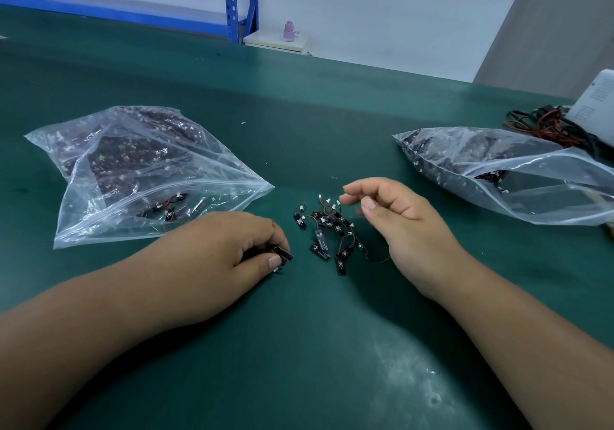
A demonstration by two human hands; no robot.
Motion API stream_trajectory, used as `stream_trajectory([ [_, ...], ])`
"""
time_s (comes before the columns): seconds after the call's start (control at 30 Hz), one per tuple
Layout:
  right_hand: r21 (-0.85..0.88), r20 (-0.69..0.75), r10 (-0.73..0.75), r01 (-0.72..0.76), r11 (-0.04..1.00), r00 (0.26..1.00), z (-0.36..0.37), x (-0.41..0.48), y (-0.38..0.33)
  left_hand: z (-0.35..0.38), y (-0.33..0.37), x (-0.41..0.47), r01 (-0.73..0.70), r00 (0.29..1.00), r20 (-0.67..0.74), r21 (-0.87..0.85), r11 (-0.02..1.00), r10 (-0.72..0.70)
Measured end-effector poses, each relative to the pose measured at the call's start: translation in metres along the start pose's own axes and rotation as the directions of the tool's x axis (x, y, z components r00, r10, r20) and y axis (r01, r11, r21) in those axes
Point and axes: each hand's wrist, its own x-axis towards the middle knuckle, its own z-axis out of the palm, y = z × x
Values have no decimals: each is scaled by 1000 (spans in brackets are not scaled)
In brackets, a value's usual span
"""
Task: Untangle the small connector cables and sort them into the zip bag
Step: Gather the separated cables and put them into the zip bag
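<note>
Green mat (299,114) carries the tangle of connector cables (332,233), just between my hands and midway between the left zip bag (149,170) and right zip bag (498,170). My left hand (232,247) pinches one black board (282,254). My right hand (395,217) hovers over the tangle, fingers loosely curled, seemingly empty. They look light and the thin wires likely snag, so I'd lift by the stiff boards. Crinkled plastic blurs both bags' contents.
</note>
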Motion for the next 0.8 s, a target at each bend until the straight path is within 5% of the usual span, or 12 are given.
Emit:
stream_trajectory([
  [0.1,-65,57,-3,7,998,998,1,0,1,0,0,0,-2,1000,-1,0,1000,2],
  [0.2,-328,187,-8,70,942,982,2,-1,-1,0,1,0,7,1000,-4,-12,1000,-7],
  [0.33,-710,353,61,226,667,934,16,2,-5,0,2,0,15,1000,-23,-25,1000,-15],
  [0.8,-841,220,-123,252,478,968,52,31,-7,-1,-6,4,142,984,-101,-34,989,-145],
])
